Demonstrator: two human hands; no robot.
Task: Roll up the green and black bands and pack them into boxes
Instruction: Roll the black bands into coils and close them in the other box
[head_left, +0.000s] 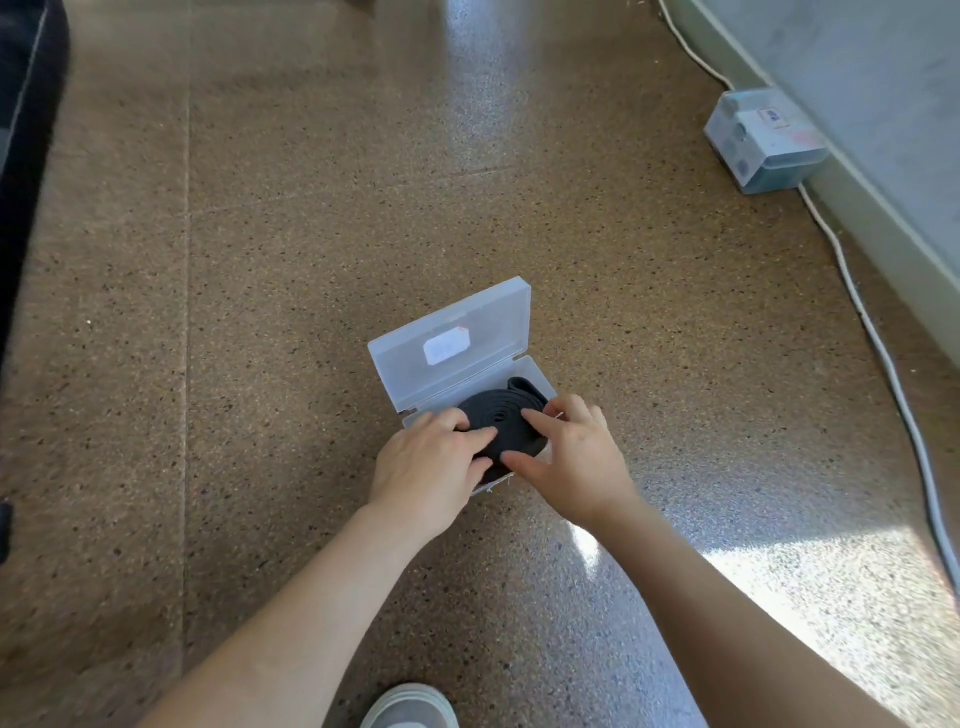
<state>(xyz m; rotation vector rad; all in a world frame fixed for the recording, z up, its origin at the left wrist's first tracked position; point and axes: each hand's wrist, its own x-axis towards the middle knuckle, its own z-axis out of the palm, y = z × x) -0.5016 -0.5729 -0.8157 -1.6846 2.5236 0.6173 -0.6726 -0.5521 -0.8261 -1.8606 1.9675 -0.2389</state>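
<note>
A coiled black band (501, 413) lies in a clear plastic box (540, 376) on the floor, one loose end sticking up at the far right of the coil. The box's hinged lid (452, 345) stands open behind it and carries a white label. My left hand (431, 467) lies on the coil's left side with its fingers pressing down on it. My right hand (571, 457) touches the coil's right side with fingertips and thumb spread. The box's near wall is hidden under my hands. No green band is in view.
Speckled brown floor all round the box. A second clear box (763, 140) sits at the far right by the grey wall, beside a white cable (878, 343) that runs along the wall. A dark object edges the left. My shoe (410, 706) shows at the bottom.
</note>
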